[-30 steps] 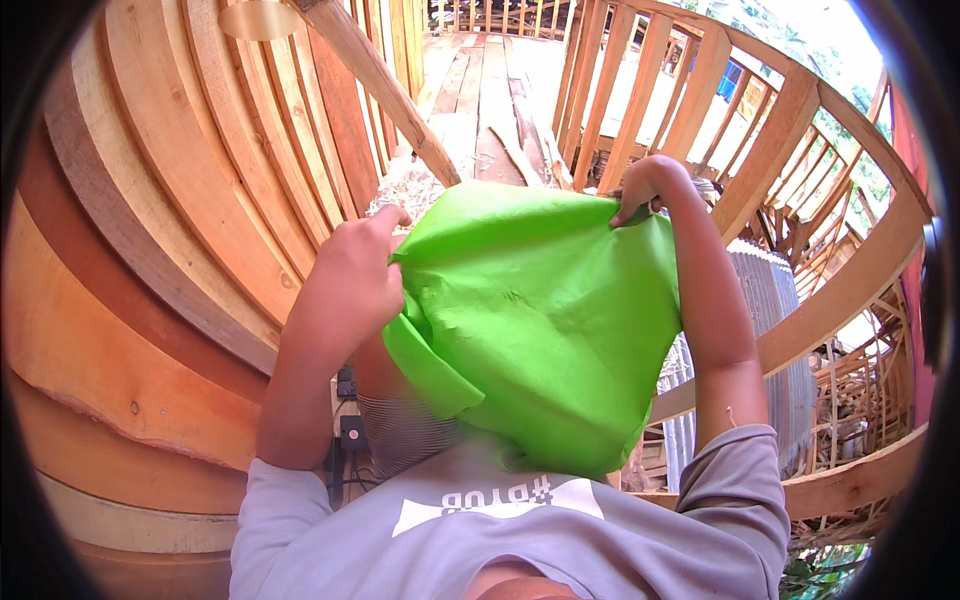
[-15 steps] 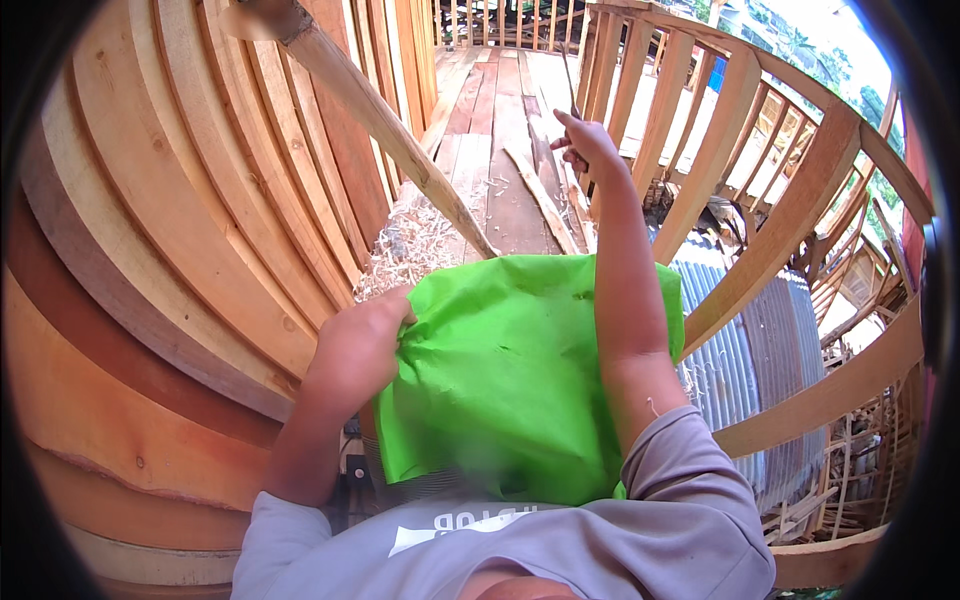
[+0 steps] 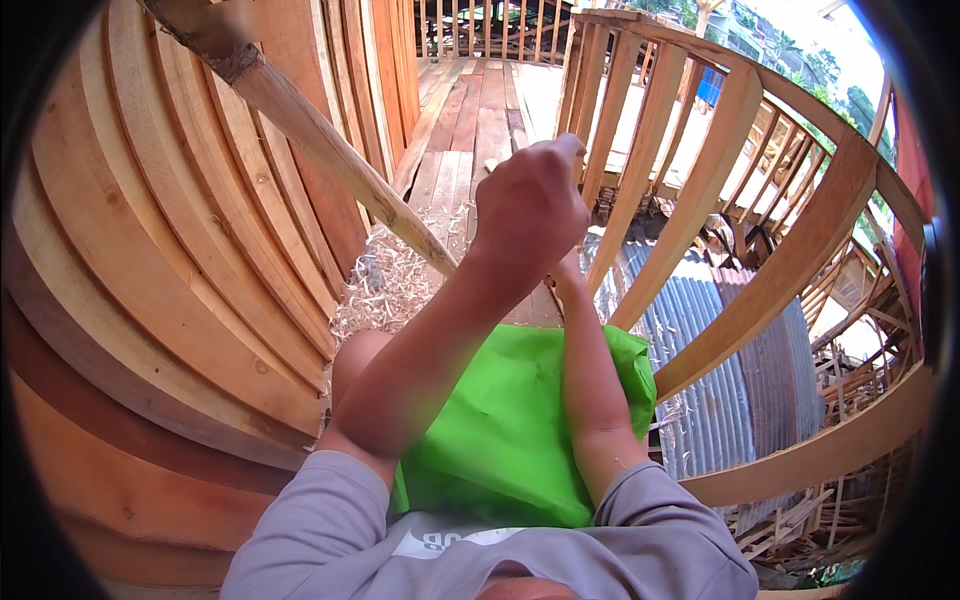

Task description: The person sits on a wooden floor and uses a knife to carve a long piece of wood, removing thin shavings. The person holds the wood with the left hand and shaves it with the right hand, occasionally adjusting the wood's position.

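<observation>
My left hand [image 3: 530,200] is raised ahead of me over the walkway, its fingers curled closed. Whatever it may hold is hidden behind the knuckles. Just below and behind it, my right hand [image 3: 568,268] shows only around the wrist; its fingers are covered by the left hand. Across my lap lies a bright green cloth [image 3: 490,410], with both forearms above it and neither hand on it. A small pale wood end [image 3: 490,163] shows beside the left knuckles; I cannot tell whether it is held.
A wooden pole [image 3: 340,160] slants down to the plank floor [image 3: 470,110] at left front. Curly wood shavings [image 3: 385,285] lie beside my knee. Upright boards [image 3: 200,200] line the left; a slatted railing [image 3: 700,160] curves along the right, above corrugated metal sheets [image 3: 700,380].
My left hand has let go of the green cloth and moved up and right, in front of the right hand. The right hand has drawn back and lower. The thin dark blade-like thing near it is now hidden.
</observation>
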Available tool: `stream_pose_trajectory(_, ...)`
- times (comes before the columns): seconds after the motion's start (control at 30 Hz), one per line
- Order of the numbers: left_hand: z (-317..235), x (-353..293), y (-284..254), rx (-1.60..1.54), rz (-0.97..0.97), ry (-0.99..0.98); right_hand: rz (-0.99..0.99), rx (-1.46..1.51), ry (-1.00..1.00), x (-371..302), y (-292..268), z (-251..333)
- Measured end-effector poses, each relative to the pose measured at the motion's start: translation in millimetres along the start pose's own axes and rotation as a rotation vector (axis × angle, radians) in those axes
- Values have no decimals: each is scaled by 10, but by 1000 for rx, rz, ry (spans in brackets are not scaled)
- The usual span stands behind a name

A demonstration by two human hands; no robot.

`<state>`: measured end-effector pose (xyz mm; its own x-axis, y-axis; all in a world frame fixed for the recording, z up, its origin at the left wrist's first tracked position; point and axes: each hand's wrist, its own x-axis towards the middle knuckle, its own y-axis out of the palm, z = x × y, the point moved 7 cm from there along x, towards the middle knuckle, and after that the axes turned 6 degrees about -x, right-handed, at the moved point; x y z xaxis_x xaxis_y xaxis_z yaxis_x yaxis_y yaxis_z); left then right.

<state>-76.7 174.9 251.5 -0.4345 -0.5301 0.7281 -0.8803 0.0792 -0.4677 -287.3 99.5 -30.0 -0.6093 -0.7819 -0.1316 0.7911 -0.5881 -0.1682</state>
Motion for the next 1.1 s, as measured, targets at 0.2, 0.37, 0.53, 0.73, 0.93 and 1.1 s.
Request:
stream_pose_trajectory(0.2, 2106, -844, 744, 87, 164, -358, 72, -99, 150, -138, -91, -399)
stream_pose_trajectory(0.37, 2638, -1090, 845, 60, 347, -639, 4, -41, 191, -116, -30, -615)
stream_pose_trajectory(0.53, 2255, -937, 967, -105, 305, -597, 86, -175, 304, -97, 66, -936)
stream_pose_trajectory(0.73, 2320, -908, 1034, -136, 364, -640, 106, -240, 298, -193, 398, -942)
stream_pose_trajectory(0.93, 2306, -965, 1165, -182, 398, -606, 190, -307, 287, -117, 402, -1203)
stream_pose_trajectory(1.1, 2241, -1010, 1220, -201, 386, -579, 136, -332, 295, -101, 328, -1317)
